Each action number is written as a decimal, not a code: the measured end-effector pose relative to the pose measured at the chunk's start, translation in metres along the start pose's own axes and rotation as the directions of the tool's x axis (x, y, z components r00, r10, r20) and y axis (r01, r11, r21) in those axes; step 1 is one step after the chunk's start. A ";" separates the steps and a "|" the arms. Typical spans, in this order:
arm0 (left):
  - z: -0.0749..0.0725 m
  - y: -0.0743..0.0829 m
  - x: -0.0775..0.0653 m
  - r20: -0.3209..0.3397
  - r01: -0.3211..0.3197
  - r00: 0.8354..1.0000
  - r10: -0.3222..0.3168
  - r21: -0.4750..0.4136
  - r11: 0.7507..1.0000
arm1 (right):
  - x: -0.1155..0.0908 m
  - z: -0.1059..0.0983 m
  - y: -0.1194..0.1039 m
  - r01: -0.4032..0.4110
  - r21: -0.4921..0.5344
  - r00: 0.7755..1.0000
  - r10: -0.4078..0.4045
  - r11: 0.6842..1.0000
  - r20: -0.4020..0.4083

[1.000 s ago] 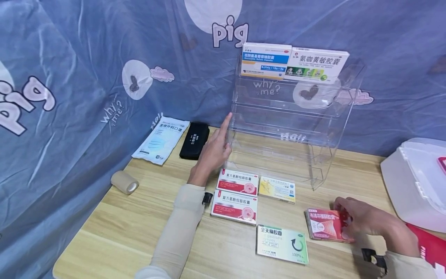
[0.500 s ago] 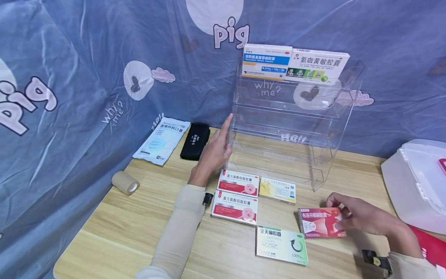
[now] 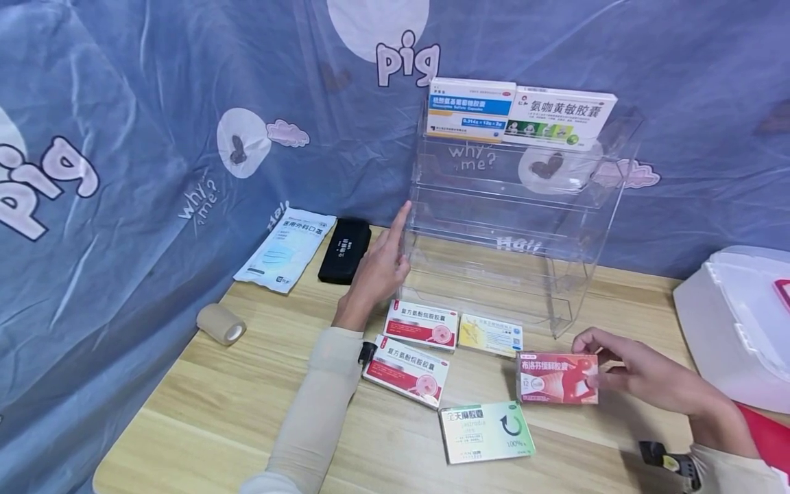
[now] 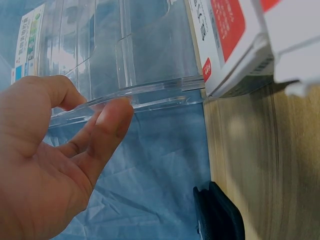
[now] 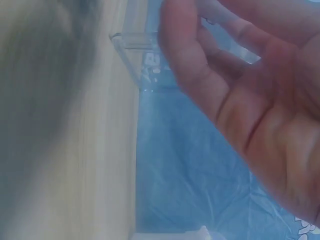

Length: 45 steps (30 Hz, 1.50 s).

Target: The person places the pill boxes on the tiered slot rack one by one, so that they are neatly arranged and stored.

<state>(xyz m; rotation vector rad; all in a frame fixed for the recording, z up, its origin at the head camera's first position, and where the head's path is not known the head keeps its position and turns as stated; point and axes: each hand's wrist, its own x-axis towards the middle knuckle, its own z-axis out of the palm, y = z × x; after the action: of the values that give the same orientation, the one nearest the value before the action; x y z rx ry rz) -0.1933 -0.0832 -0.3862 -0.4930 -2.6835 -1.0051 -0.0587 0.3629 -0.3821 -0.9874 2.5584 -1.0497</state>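
Observation:
My right hand (image 3: 648,374) pinches the right end of a pink-red medicine box (image 3: 555,379), its printed face toward the head camera. The box is out of sight in the right wrist view, where bent fingers of that hand (image 5: 240,85) show. My left hand (image 3: 381,267) grips the left side edge of a clear acrylic display rack (image 3: 494,226); the left wrist view has thumb and fingers on either side of that edge (image 4: 150,90). Before the rack lie two red-and-white medicine boxes (image 3: 422,324), a yellow-and-white box (image 3: 490,334) and a green-and-white box (image 3: 486,432).
The rack's top tier bears a blue-and-white box (image 3: 471,110) and a white-and-green box (image 3: 558,116). Left on the table are a mask packet (image 3: 286,250), a black case (image 3: 344,252) and a tan bandage roll (image 3: 220,324). A translucent white bin (image 3: 734,329) stands at right.
My right hand has carried the pink-red box leftward and toward the rack. The green-and-white box and nearer red-and-white box have slid left and turned slightly. My left hand stays put.

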 end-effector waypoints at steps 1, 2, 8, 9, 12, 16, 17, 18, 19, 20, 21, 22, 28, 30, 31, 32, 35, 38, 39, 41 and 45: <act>0.000 0.000 0.000 0.002 0.001 1.000 -0.001 0.000 1.000 | 0.001 0.000 -0.001 -0.011 0.009 1.000 0.011 1.000 -0.010; 0.000 0.000 0.000 0.003 0.001 1.000 -0.001 0.001 1.000 | 0.001 0.000 -0.003 -0.021 0.020 1.000 0.022 1.000 -0.021; 0.000 0.001 0.000 0.003 0.005 1.000 -0.005 0.006 1.000 | 0.003 -0.001 -0.004 -0.024 0.020 0.994 0.026 0.999 -0.106; 0.000 0.001 0.000 0.002 0.005 1.000 -0.005 0.005 1.000 | 0.003 -0.001 -0.005 -0.023 0.021 0.993 0.025 1.000 -0.118; 0.000 0.001 0.000 -0.001 0.004 1.000 -0.004 0.002 1.000 | 0.005 -0.002 -0.005 -0.026 0.034 0.989 0.030 0.999 -0.147; 0.000 0.001 0.000 -0.002 0.009 1.000 -0.009 0.001 1.000 | 0.010 -0.004 -0.009 -0.028 0.040 0.979 0.036 0.999 -0.201; 0.000 0.001 0.000 -0.002 0.010 1.000 -0.010 0.001 1.000 | 0.012 -0.005 -0.011 -0.030 0.036 0.975 0.038 0.999 -0.219; 0.000 0.001 -0.001 -0.002 0.011 1.000 -0.011 0.000 1.000 | 0.013 -0.006 -0.012 -0.032 0.033 0.970 0.039 0.999 -0.238; 0.000 0.001 -0.001 -0.002 0.012 1.000 -0.012 -0.001 1.000 | 0.016 -0.006 -0.014 -0.033 0.026 0.965 0.039 0.999 -0.259; 0.000 0.001 -0.001 -0.002 0.012 1.000 -0.012 -0.002 1.000 | 0.018 -0.007 -0.016 -0.035 0.017 0.960 0.038 0.999 -0.279; 0.000 0.001 -0.001 -0.001 0.013 1.000 -0.013 -0.003 1.000 | 0.020 -0.008 -0.017 -0.037 0.014 0.954 0.039 0.999 -0.296; 0.000 0.001 -0.001 0.000 0.013 1.000 -0.013 -0.004 1.000 | 0.022 -0.010 -0.019 -0.039 0.011 0.949 0.040 0.999 -0.313; -0.001 0.001 -0.001 0.003 0.012 1.000 -0.012 -0.003 1.000 | 0.035 -0.021 -0.031 -0.035 0.038 0.920 0.047 0.999 -0.390; -0.001 0.001 -0.001 0.001 0.010 1.000 -0.010 -0.003 1.000 | 0.041 -0.025 -0.036 -0.024 0.039 0.905 0.038 0.999 -0.424; -0.001 0.001 -0.001 0.000 0.009 1.000 -0.009 -0.001 1.000 | 0.044 -0.027 -0.038 -0.019 0.030 0.896 0.030 0.999 -0.443; -0.001 0.001 -0.001 -0.002 0.009 1.000 -0.009 0.000 1.000 | 0.048 -0.028 -0.040 -0.016 0.025 0.886 0.025 1.000 -0.463; -0.001 0.001 -0.001 -0.003 0.008 1.000 -0.008 -0.003 1.000 | 0.058 -0.032 -0.047 -0.023 0.002 0.855 0.020 1.000 -0.519; -0.001 0.001 0.000 -0.002 0.008 1.000 -0.008 -0.011 1.000 | 0.069 -0.035 -0.053 -0.050 -0.037 0.834 0.022 0.998 -0.552; -0.001 0.001 0.000 -0.001 0.008 1.000 -0.008 -0.013 1.000 | 0.073 -0.036 -0.054 -0.064 -0.061 0.829 0.019 0.996 -0.559; 0.000 0.001 0.000 0.001 0.008 1.000 -0.008 -0.014 1.000 | 0.080 -0.039 -0.057 -0.093 -0.129 0.818 0.002 0.987 -0.575; -0.001 0.001 0.000 0.002 0.005 1.000 -0.005 -0.006 1.000 | 0.094 -0.046 -0.066 -0.157 -0.250 0.783 -0.033 0.955 -0.621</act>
<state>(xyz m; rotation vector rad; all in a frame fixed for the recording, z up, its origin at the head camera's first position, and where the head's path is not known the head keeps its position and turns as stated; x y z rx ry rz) -0.1927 -0.0832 -0.3853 -0.4894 -2.6850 -1.0151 -0.1152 0.2923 -0.2974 -0.6702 3.3405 -1.1511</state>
